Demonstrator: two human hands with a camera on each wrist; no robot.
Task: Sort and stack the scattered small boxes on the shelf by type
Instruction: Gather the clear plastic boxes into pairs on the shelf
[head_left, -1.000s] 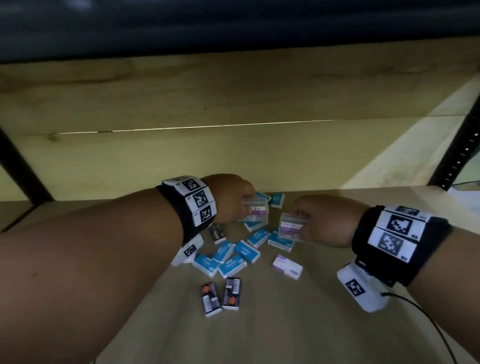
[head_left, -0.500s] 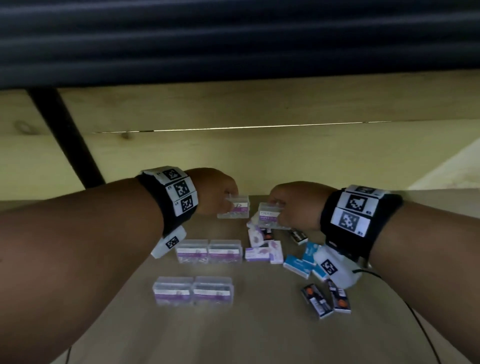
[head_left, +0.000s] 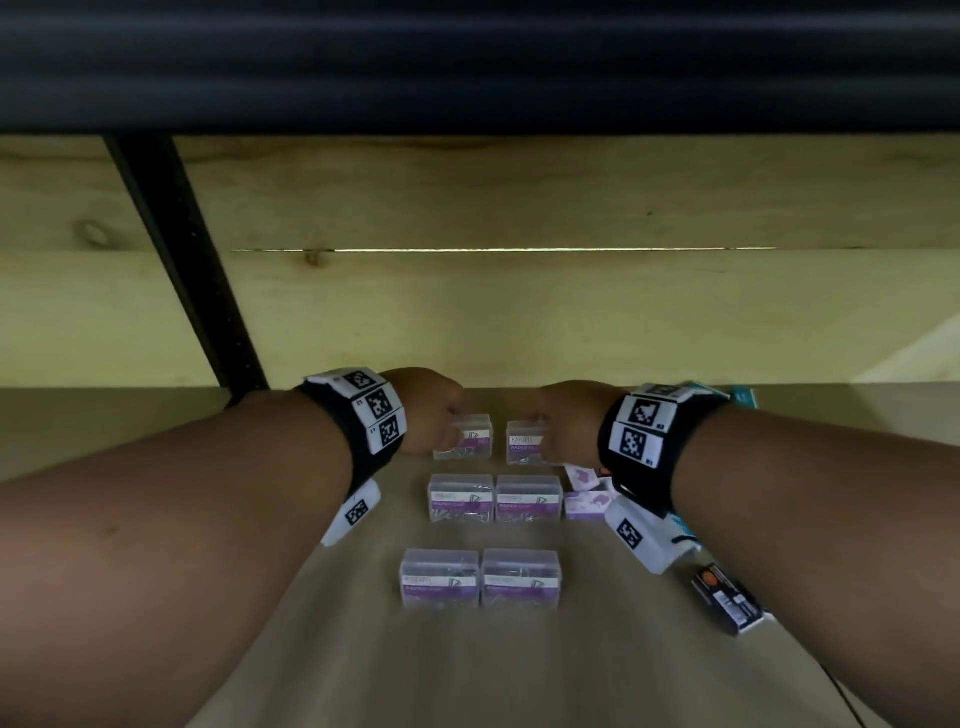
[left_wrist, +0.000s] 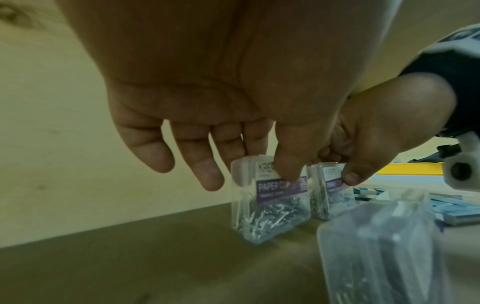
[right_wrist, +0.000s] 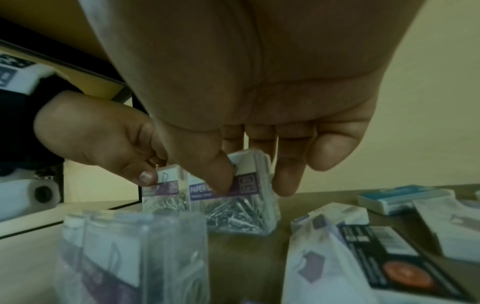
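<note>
So the left hand (head_left: 434, 415) is pinching a clear plastic paper-clip box with a purple label (head_left: 464, 437) between thumb and index finger, the other fingers hanging loose. The right hand (head_left: 566, 421) pinches a second clear purple-label box (head_left: 524, 442) the same way. Both boxes stand upright on the pale wooden shelf (head_left: 363, 649), just beside each other, at the back. At 6 o'clock from them sit two more pairs of the same clear boxes: the middle pair (head_left: 494, 498), then the front pair (head_left: 480, 578). Over at 3 to 4 o'clock there's a small white and purple carton (head_left: 584, 503) and a black carton with an orange spot (head_left: 727, 597).
</note>
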